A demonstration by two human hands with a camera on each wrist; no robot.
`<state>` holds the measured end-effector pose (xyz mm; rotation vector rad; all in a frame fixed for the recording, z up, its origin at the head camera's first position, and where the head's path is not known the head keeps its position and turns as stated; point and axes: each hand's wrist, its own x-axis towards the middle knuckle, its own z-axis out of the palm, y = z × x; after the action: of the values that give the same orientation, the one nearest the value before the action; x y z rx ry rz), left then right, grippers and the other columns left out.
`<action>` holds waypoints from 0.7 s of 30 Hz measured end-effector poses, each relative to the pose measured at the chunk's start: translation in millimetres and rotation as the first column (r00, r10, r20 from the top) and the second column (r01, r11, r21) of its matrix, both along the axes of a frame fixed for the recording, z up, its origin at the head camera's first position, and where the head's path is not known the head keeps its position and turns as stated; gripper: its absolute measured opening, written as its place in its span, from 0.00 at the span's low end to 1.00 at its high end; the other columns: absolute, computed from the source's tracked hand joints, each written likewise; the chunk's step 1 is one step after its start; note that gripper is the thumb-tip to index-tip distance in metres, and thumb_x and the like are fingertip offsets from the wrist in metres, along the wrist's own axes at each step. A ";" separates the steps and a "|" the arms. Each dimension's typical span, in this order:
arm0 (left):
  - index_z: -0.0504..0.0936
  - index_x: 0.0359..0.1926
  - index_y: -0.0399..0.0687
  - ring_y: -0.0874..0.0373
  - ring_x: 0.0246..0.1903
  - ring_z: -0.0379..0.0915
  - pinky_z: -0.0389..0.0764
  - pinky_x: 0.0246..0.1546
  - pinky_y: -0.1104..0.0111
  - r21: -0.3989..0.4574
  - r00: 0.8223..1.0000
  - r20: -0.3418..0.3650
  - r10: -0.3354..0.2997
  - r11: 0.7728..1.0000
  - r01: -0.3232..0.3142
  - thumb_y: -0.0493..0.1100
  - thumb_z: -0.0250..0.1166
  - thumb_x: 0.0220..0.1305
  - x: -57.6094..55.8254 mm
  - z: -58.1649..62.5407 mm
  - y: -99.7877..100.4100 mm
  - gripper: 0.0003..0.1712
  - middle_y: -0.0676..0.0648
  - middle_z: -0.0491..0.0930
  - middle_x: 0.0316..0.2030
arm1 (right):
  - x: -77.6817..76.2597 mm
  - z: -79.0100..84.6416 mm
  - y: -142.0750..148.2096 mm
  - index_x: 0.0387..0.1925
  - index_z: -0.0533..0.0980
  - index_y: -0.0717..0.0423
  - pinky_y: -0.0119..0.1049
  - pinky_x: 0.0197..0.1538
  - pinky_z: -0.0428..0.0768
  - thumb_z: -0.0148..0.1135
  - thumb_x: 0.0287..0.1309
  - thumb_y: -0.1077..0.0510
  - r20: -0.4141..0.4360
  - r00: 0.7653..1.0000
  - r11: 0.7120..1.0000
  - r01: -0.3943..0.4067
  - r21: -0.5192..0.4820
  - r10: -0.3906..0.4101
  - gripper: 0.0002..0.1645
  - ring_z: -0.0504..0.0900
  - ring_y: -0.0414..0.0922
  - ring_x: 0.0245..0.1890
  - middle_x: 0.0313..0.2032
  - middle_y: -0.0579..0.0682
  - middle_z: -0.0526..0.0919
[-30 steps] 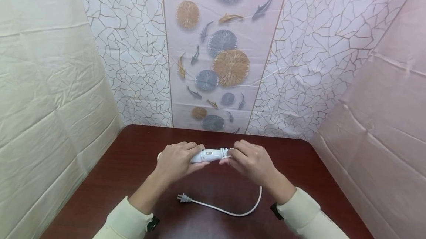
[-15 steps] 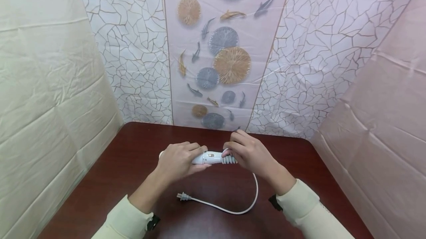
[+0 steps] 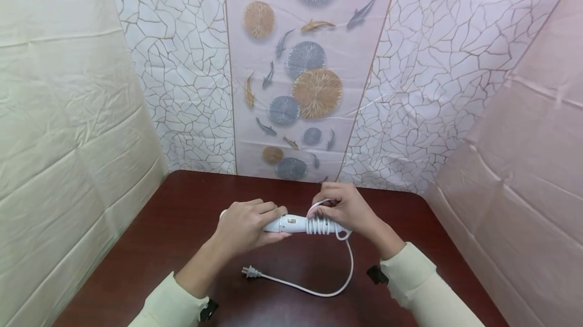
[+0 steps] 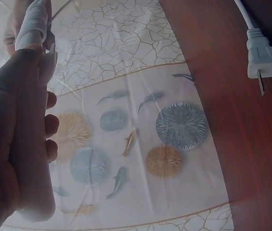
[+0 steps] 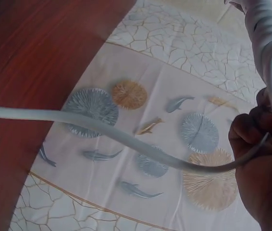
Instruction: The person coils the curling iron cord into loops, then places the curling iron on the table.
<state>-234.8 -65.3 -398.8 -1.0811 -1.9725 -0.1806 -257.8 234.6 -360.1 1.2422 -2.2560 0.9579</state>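
Note:
My left hand (image 3: 246, 223) grips the wide end of a white hair iron (image 3: 296, 223), which lies level above the table. In the left wrist view its rounded tip (image 4: 37, 209) shows below my palm. Several turns of white cord (image 3: 319, 226) wrap the narrower handle, right of a small gold-edged switch (image 3: 291, 221). Just above these turns, my right hand (image 3: 348, 209) pinches a raised loop of the cord (image 3: 321, 201) between thumb and fingers. In the right wrist view the loose cord (image 5: 126, 138) trails leftward from this hand. A two-pin plug (image 3: 251, 272) ends it.
The dark red-brown table (image 3: 182, 246) carries the curved loose cord and the plug in front of my hands. A patterned cloth (image 3: 182, 64) hangs behind the table's far edge. Pale cloth walls (image 3: 68, 114) stand on both sides.
My right hand has shifted from around the handle to above it, lifting a loop of cord. More wrapped turns and the handle's end now show. My left hand keeps its grip, slightly lower.

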 end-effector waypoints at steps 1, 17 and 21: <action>0.93 0.53 0.56 0.61 0.32 0.86 0.83 0.25 0.67 -0.001 1.000 -0.002 -0.004 1.000 0.004 0.69 0.82 0.57 0.4 -0.2 0.0 0.31 0.59 0.92 0.40 | 0.2 -0.6 0.3 0.35 0.91 0.44 0.24 0.32 0.75 0.84 0.54 0.64 0.033 0.999 1.000 0.004 -0.001 -0.004 0.11 0.74 0.32 0.28 0.28 0.39 0.82; 0.93 0.52 0.57 0.62 0.28 0.83 0.79 0.22 0.70 0.033 0.998 -0.039 -0.054 0.998 0.055 0.68 0.84 0.55 2.8 3.0 4.3 0.31 0.59 0.92 0.38 | -6.2 -21.1 10.7 0.39 0.91 0.57 0.30 0.33 0.79 0.69 0.71 0.67 0.333 0.936 0.987 -0.065 -0.149 0.112 0.07 0.77 0.35 0.30 0.31 0.49 0.86; 0.93 0.52 0.55 0.61 0.29 0.84 0.81 0.23 0.70 0.054 0.997 -0.055 -0.062 0.996 0.065 0.67 0.84 0.54 2.0 4.3 4.9 0.31 0.59 0.92 0.38 | -5.5 -32.8 9.4 0.39 0.89 0.60 0.30 0.30 0.75 0.64 0.76 0.66 0.322 0.935 0.973 -0.084 -0.215 0.152 0.10 0.74 0.33 0.29 0.29 0.49 0.82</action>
<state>-232.8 -60.4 -394.5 -1.1027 -1.8765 -0.2376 -263.3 244.0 -393.0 1.2118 -2.2781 1.5034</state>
